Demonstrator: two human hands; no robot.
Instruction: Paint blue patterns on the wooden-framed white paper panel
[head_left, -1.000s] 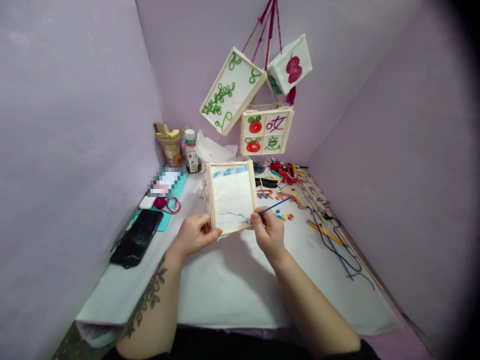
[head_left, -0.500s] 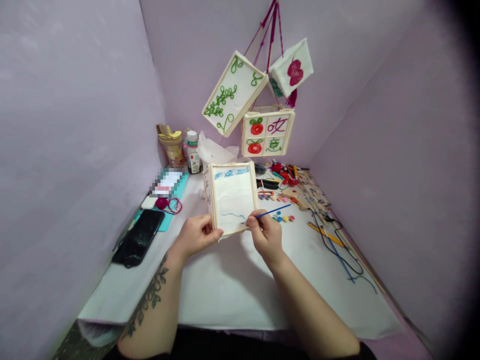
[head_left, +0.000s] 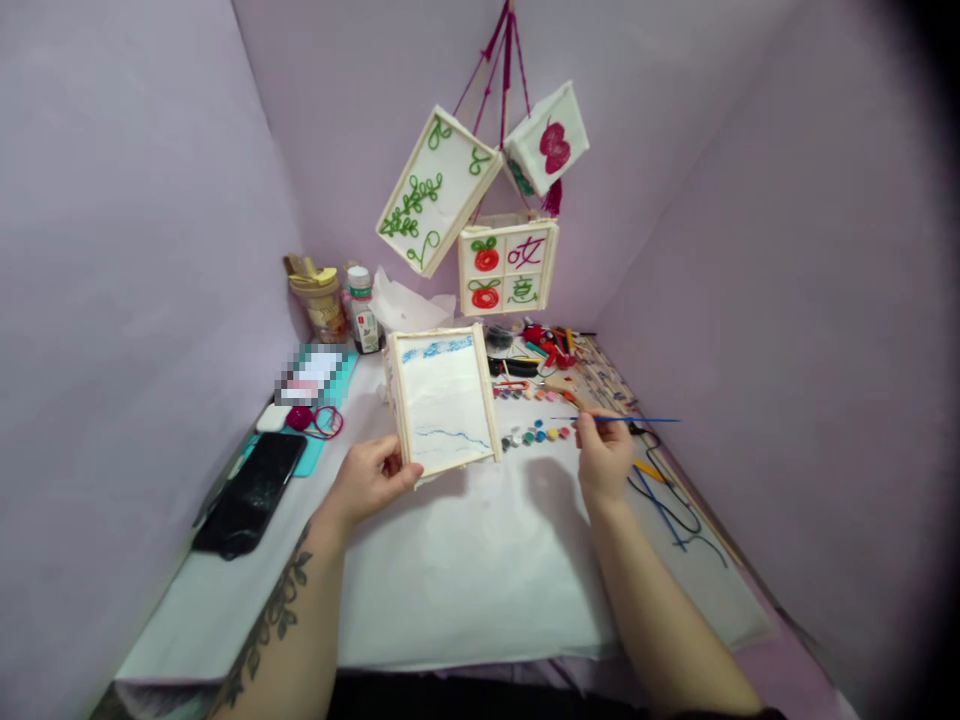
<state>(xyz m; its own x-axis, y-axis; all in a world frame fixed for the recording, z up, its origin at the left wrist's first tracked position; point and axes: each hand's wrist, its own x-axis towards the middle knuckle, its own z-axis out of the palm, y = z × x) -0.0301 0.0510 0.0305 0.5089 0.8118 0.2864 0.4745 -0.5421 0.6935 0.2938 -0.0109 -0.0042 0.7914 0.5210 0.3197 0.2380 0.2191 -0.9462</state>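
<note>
My left hand [head_left: 369, 478] grips the lower left corner of a wooden-framed paper panel [head_left: 444, 400], held upright above the white table cover [head_left: 480, 570]. The panel carries a blue band along its top and a thin blue wavy line low down. My right hand [head_left: 602, 450] is off to the right of the panel, pinching a thin blue paintbrush [head_left: 622, 420] that lies level, its tip pointing left above a row of small paint pots [head_left: 536, 437].
Three decorated paper lanterns [head_left: 480, 210] hang on red cords at the back. Jars and a bottle [head_left: 341, 305] stand back left, a black phone [head_left: 249, 492] lies left, and tools, sticks and cables [head_left: 660, 480] crowd the right side. Purple walls close in all round.
My right hand has drawn the brush away from the panel's lower right edge and moved right, over the paint pots. The left hand still holds the panel.
</note>
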